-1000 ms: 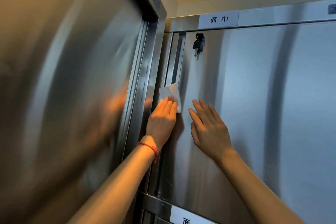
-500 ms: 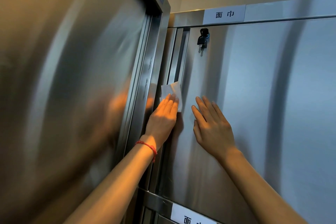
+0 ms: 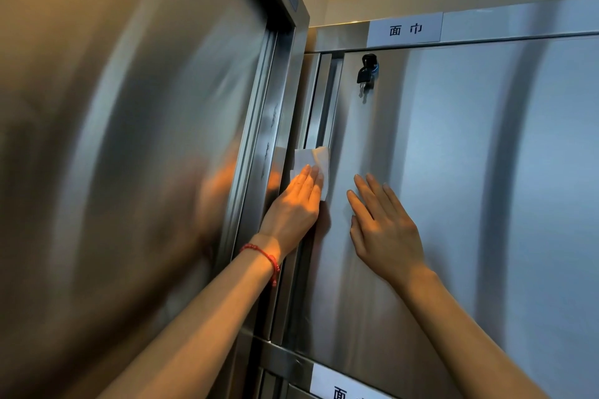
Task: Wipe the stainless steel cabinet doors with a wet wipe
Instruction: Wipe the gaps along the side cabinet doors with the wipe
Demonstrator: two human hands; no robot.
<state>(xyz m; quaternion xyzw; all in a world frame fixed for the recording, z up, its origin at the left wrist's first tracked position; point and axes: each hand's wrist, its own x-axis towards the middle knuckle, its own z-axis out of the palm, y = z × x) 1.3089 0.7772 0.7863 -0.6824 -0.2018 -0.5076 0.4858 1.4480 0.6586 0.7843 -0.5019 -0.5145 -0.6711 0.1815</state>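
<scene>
Against the upper cabinet door (image 3: 453,188), a flat sheet of brushed stainless steel with soft vertical reflections, both hands lie flat. The left hand (image 3: 293,204), with a red string bracelet (image 3: 262,254) at the wrist, presses a folded white wet wipe (image 3: 312,159) with straight fingers against the door's left edge, just beside the narrow recessed vertical channel (image 3: 319,100) that runs up that edge. The wipe is thin, soft and slightly creased, its top corner peeking above the fingertips. The right hand (image 3: 384,230) rests open on the bare steel just to the right, fingers spread and straight, holding nothing and apart from the wipe.

Near the door's top left corner a lock holds a black-headed key (image 3: 366,70), with a second key dangling below it, well above the wipe. A white label (image 3: 405,30) with dark printed characters sits on the steel rail over the door, and another such label (image 3: 340,385), partly cut off, marks the rail below. To the left, close by and meeting this cabinet at a corner, stands a tall steel door (image 3: 129,172), blurred and glossy, mirroring the left arm in orange tones, framed by a ridged metal jamb (image 3: 269,155). Cream wall shows overhead.
</scene>
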